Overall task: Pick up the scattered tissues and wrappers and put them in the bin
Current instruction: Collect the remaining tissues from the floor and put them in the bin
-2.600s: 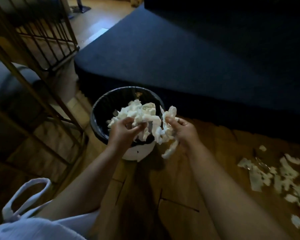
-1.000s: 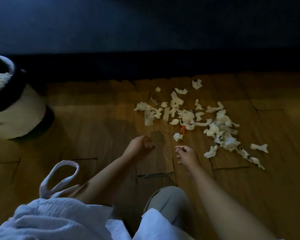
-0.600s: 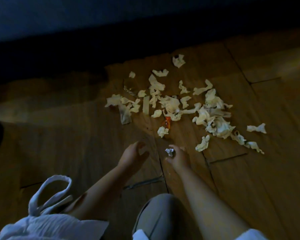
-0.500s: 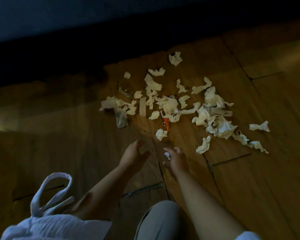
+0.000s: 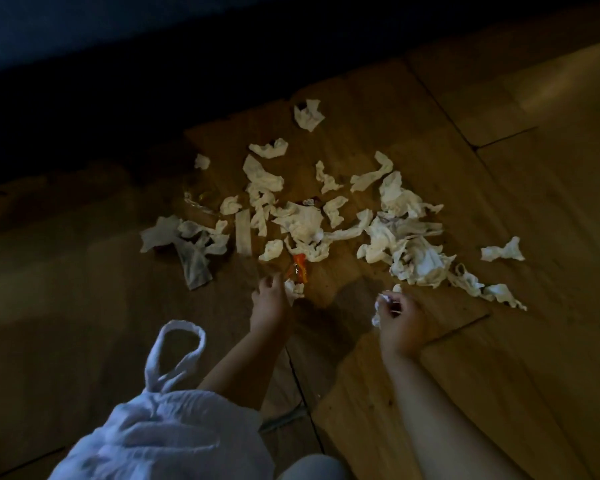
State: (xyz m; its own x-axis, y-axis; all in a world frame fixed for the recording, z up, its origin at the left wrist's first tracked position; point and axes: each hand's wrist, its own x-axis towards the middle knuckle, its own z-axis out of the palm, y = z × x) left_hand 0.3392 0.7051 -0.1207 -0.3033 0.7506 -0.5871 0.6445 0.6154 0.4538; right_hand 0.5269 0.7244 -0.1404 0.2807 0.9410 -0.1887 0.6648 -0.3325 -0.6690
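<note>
Both hands have gone forward to the near edge of the litter since half a second ago, and the right one has swung out to the right. The left hand (image 5: pixel 269 301) now has its fingertips at a small scrap (image 5: pixel 294 291) just below the orange wrapper (image 5: pixel 298 268). Dim light and the hand's angle hide whether it pinches the scrap or only touches it. The right hand (image 5: pixel 400 322) is clenched around a white wad (image 5: pixel 381 301), which pokes out at its left side; another bit of tissue shows just above its knuckles.

The tissues (image 5: pixel 302 220) lie scattered on the wood floor (image 5: pixel 534 237), thickest in the middle and to the right. There are more than twenty pieces, but where they overlap no exact count is possible. One orange wrapper is plain. A clear film (image 5: pixel 200 199) at the left of the spread is hard to make out, and so is a small printed bit among the central tissues.

Dark furniture (image 5: pixel 84 29) fills the top, its front lost in shadow. A white cloth (image 5: pixel 167 441) with one loop is cut off at the bottom left. One knee (image 5: pixel 309 469) is cut off by the lower edge.
</note>
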